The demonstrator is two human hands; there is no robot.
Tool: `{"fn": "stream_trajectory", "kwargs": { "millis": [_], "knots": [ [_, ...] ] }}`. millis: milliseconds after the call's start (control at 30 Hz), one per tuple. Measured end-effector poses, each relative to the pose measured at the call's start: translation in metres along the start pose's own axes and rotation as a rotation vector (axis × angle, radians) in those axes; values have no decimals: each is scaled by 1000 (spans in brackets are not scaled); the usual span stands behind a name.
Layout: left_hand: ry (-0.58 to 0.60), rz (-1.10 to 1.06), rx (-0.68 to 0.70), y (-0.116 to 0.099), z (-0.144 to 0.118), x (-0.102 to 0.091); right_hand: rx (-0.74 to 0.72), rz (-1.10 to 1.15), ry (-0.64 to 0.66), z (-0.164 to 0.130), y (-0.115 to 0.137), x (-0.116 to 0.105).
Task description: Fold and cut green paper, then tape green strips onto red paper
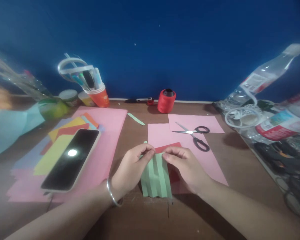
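Observation:
A light green sheet of paper [155, 176], creased into accordion pleats, is held by its far edge over the desk. My left hand [136, 161] pinches that edge near its left part, thumb against fingers. On the right part of the same edge, my right hand [183, 163] has thumb and fingers closed. Red paper [173, 145] lies partly hidden beneath the green sheet and my right hand. Open scissors with black handles [190, 132] rest on pink paper [160, 133] just beyond my right hand.
Left of my hands, a phone [72, 160] lies on coloured papers [115, 133]. Along the blue wall stand a red cup of pens [100, 95] and a red thread spool [166, 101]. A green strip [136, 119] lies nearby. Plastic bottles [282, 125] crowd the right side.

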State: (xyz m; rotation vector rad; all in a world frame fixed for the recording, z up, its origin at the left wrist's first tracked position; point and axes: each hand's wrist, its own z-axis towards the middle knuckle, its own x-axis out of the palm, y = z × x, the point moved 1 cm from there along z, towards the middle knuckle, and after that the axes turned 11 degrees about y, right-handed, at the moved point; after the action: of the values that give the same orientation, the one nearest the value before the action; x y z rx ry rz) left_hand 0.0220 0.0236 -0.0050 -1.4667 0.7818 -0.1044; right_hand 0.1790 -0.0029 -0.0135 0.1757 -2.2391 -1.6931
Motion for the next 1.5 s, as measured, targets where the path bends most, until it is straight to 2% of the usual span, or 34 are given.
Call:
{"fn": "stream_trajectory", "kwargs": {
  "millis": [167, 433, 700, 1133, 1500],
  "knots": [
    [63, -108, 10, 1, 0, 0, -29, -142, -56, -4, -1, 1],
    [118, -49, -38, 2, 3, 1, -147, -354, -55, -7, 3, 0],
    [148, -148, -60, -4, 4, -3, -96, -233, -23, -4, 6, 0],
    [205, -174, -83, -4, 4, -3, -63, -293, 83, -2, 5, -3],
    [203, -183, -104, -2, 3, -3, -89, -316, 72, -3, 5, -3]
  ]
}}
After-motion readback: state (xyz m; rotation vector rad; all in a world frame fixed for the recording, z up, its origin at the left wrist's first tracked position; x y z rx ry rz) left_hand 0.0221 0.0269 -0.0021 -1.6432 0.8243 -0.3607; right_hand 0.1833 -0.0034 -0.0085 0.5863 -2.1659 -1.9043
